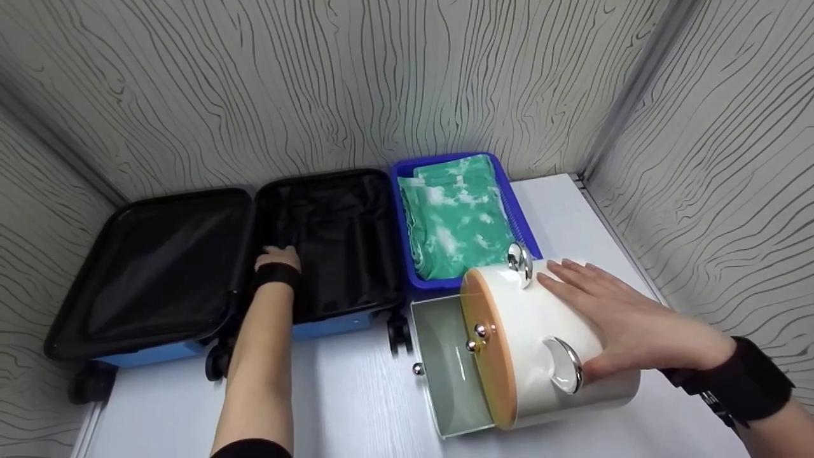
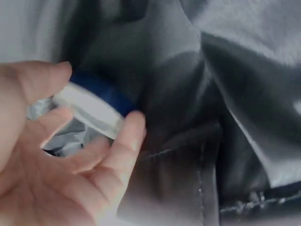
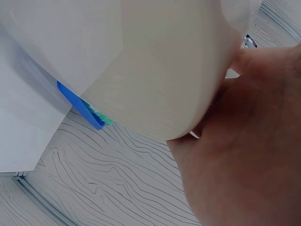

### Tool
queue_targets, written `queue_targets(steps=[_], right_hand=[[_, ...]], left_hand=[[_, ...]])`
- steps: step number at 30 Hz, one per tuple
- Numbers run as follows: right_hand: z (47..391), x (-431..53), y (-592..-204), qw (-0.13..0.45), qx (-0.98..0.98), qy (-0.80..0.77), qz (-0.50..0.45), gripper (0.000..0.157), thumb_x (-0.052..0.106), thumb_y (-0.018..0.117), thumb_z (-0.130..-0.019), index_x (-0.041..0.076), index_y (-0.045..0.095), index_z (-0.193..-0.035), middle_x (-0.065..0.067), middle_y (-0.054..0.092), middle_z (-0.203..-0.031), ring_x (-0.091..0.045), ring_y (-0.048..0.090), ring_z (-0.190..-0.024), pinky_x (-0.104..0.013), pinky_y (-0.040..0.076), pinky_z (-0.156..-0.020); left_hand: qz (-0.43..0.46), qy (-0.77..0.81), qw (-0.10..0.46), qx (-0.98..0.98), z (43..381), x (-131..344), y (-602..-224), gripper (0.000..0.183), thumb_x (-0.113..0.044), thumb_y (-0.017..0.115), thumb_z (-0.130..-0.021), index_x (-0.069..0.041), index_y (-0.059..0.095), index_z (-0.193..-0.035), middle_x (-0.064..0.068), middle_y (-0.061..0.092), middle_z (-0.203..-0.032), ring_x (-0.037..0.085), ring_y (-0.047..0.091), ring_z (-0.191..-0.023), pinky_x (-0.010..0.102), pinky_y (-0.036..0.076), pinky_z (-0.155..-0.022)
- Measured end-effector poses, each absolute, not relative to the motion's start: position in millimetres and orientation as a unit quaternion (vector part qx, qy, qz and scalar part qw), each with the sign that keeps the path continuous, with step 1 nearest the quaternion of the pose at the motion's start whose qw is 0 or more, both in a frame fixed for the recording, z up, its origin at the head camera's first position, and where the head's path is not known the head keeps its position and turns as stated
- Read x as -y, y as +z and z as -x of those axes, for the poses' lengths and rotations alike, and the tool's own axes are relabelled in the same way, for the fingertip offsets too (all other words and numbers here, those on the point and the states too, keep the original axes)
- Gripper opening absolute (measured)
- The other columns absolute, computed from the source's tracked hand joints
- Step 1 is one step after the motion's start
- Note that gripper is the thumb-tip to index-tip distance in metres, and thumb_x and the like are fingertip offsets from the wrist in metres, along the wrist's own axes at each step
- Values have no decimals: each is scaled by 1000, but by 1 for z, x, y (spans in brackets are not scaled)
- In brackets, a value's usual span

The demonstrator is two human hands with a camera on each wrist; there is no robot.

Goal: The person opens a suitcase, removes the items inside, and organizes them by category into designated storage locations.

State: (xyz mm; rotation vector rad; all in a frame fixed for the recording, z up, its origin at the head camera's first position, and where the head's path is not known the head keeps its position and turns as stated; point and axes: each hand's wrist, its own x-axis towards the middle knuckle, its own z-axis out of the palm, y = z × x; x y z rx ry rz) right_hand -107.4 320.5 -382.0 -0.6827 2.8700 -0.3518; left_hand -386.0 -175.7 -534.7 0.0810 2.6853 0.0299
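Note:
Inside the black-lined right half of an open suitcase (image 1: 356, 254), my left hand (image 1: 278, 257) is reaching down. The left wrist view shows its thumb and fingertips pinching a small round blue-and-white container (image 2: 94, 106), blurred, against the dark lining (image 2: 169, 94); in the head view the hand hides it. My right hand (image 1: 620, 315) rests on a white rounded storage box (image 1: 572, 350) with fingers spread over the top and the thumb by a chrome handle (image 1: 565, 364). From the box's orange-edged front, a translucent drawer (image 1: 448, 369) is pulled out.
The suitcase's other half (image 1: 172, 261) lies at the left, with black wheels (image 1: 92, 381) at its near edge. A blue basket (image 1: 518, 219) holding green-and-white folded cloth (image 1: 458, 216) stands behind the box. Patterned walls (image 1: 318, 83) enclose the white table (image 1: 356, 407).

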Motion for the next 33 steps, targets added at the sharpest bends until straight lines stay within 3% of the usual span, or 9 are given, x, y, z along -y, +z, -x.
queue_targets(steps=[4, 9, 13, 16, 20, 26, 33], right_hand=[[108, -322, -384, 82, -962, -121, 231, 132, 65, 88, -59, 13, 25, -164, -14, 24, -167, -40, 22, -151, -30, 1, -122], [110, -324, -383, 75, -960, -121, 240, 133, 62, 89, -58, 11, 27, -163, -14, 26, -166, -42, 24, -150, -23, -5, -119], [114, -324, -382, 76, -960, -123, 241, 132, 59, 90, -57, 10, 28, -162, -14, 27, -166, -43, 25, -150, -23, -4, -120], [115, -324, -382, 83, -959, -126, 238, 133, 60, 90, -57, 10, 27, -163, -14, 27, -166, -43, 24, -150, -26, -3, -121], [115, -325, -383, 86, -960, -129, 233, 134, 61, 90, -57, 10, 27, -163, -14, 26, -166, -43, 22, -151, -30, -1, -122], [113, -325, -385, 79, -959, -130, 238, 135, 68, 87, -58, 10, 26, -163, -15, 25, -166, -44, 22, -151, -28, -2, -122], [112, -325, -387, 69, -956, -130, 253, 134, 71, 85, -59, 9, 26, -163, -17, 27, -165, -46, 25, -149, -23, -5, -120]], left_hand=[[-31, -1, 222, -975, 379, 173, -525, 50, -9, 41, -107, 10, 35, -153, 36, 53, -137, 44, 60, -117, 55, 53, -87], [-53, 13, 176, -983, 373, 172, -510, 58, -22, 65, -97, 17, 49, -136, 37, 54, -122, 47, 61, -106, 53, 55, -84], [-85, 82, 101, -988, 372, 161, -494, 63, -29, 74, -91, 10, 51, -136, 36, 53, -121, 51, 57, -107, 58, 52, -86], [-140, 128, 53, -980, 361, 139, -480, 64, -31, 75, -90, 1, 53, -141, 30, 54, -123, 47, 55, -110, 55, 51, -86], [-242, 163, 6, -957, 329, 97, -462, 66, -32, 76, -85, -7, 57, -143, 21, 58, -124, 37, 54, -109, 48, 50, -86], [-392, 166, 4, -905, 265, 41, -453, 72, -35, 80, -82, 2, 57, -140, 13, 63, -122, 28, 57, -107, 39, 50, -91], [-476, 87, 7, -875, 213, 14, -474, 47, -37, 82, -78, -9, 69, -113, 4, 63, -102, 22, 60, -89, 36, 52, -74]])
